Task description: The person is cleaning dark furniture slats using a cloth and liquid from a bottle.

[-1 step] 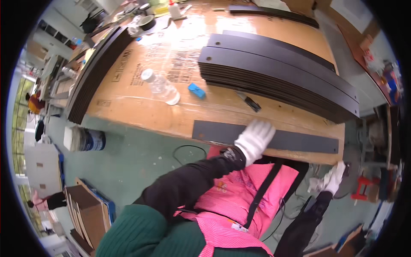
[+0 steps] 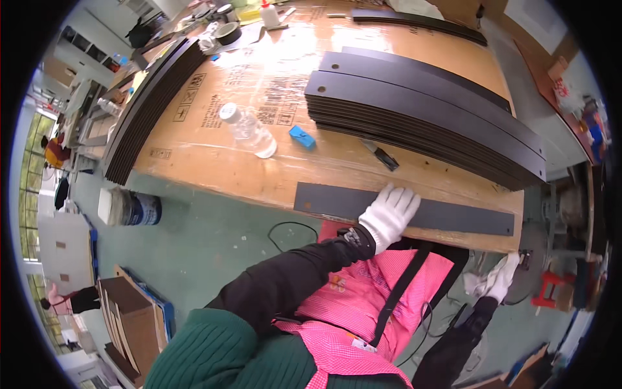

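Note:
My left hand (image 2: 391,214), in a white glove, lies with outstretched fingers on a dark grey flat strip (image 2: 457,218) along the near edge of the table. The strip has a small hole near each end. Off the table's near right corner, my right hand (image 2: 501,280), also gloved, grips a crumpled white cloth (image 2: 476,285); its fingertips are partly hidden. Beyond the strip lie a dark-handled knife (image 2: 383,157) and a small blue block (image 2: 302,138). A stack of similar dark strips (image 2: 414,107) stands farther back.
The cardboard-covered table (image 2: 214,165) carries a clear bottle (image 2: 251,133), another dark stack (image 2: 152,110) at left and more strips (image 2: 421,24) at the far edge. Tape and a glue bottle (image 2: 269,14) sit at the back. A bucket (image 2: 133,207) stands on the floor.
The view has shifted slightly, with the table a little farther right in the picture. My right hand with the cloth has moved slightly lower; my left hand stays on the strip.

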The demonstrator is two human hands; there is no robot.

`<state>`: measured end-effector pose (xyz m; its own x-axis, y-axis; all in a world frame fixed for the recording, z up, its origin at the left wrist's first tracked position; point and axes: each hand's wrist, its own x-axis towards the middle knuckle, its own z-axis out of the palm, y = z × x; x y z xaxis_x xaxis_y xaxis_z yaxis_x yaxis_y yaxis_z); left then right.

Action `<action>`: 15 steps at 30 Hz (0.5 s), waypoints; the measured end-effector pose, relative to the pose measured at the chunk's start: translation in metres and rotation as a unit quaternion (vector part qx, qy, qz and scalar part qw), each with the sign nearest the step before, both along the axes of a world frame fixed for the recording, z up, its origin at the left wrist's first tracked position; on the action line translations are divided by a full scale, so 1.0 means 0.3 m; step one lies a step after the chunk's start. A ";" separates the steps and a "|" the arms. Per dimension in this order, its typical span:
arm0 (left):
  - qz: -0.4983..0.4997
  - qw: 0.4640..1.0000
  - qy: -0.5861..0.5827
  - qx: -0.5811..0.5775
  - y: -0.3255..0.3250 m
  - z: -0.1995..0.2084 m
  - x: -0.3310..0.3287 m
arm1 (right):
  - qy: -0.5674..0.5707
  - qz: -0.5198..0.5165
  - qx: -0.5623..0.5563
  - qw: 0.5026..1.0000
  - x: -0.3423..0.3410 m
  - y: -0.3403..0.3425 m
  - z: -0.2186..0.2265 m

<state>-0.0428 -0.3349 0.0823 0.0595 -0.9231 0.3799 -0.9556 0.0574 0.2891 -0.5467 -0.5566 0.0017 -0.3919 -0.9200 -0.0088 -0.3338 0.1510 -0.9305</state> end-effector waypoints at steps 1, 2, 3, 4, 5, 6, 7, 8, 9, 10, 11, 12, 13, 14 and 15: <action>0.032 0.999 -0.025 -0.007 0.041 -0.043 0.026 | -0.038 -0.028 0.138 0.989 0.151 0.063 -0.078; 0.009 1.000 -0.005 -0.028 0.016 -0.017 0.000 | -0.047 -0.050 0.125 0.990 -0.024 0.114 -0.099; 0.004 0.999 0.018 0.029 0.068 -0.021 0.034 | -0.105 -0.058 0.103 0.987 0.131 0.204 -0.171; 0.002 0.996 0.049 0.079 0.127 -0.015 0.069 | -0.063 -0.041 0.119 0.990 0.266 0.270 -0.171; -0.002 0.998 0.011 0.059 0.146 0.009 0.081 | -0.061 -0.045 0.115 0.991 0.245 0.277 -0.156; -0.006 0.998 0.014 0.055 0.158 0.035 0.092 | -0.057 -0.034 0.106 0.992 0.215 0.287 -0.136; -0.040 0.991 0.049 0.118 0.156 0.074 0.103 | -0.051 -0.029 0.093 0.994 0.147 0.301 -0.125; -0.074 0.977 0.081 0.184 0.146 0.125 0.113 | -0.045 -0.024 0.083 0.995 0.091 0.325 -0.116; -0.064 0.969 0.104 0.213 0.120 0.181 0.122 | -0.039 -0.021 0.073 0.996 0.039 0.347 -0.108; -0.022 0.964 0.114 0.238 0.143 0.206 0.166 | -0.035 -0.037 0.090 0.995 0.163 0.321 -0.063; 0.006 0.973 0.100 0.209 0.136 0.185 0.190 | -0.002 -0.038 0.082 0.996 0.225 0.304 0.003; 0.038 0.979 0.088 0.179 0.134 0.143 0.210 | 0.032 -0.034 0.072 0.996 0.282 0.281 0.059; 0.060 0.994 0.061 0.066 0.109 0.030 0.214 | 0.045 -0.048 0.077 0.995 0.267 0.251 0.112; 0.058 0.994 0.060 0.065 0.100 -0.005 0.210 | 0.044 -0.050 0.076 0.995 0.303 0.255 0.153; 0.061 0.996 0.052 0.027 0.112 -0.029 0.217 | 0.046 -0.006 0.025 0.999 0.420 0.268 0.215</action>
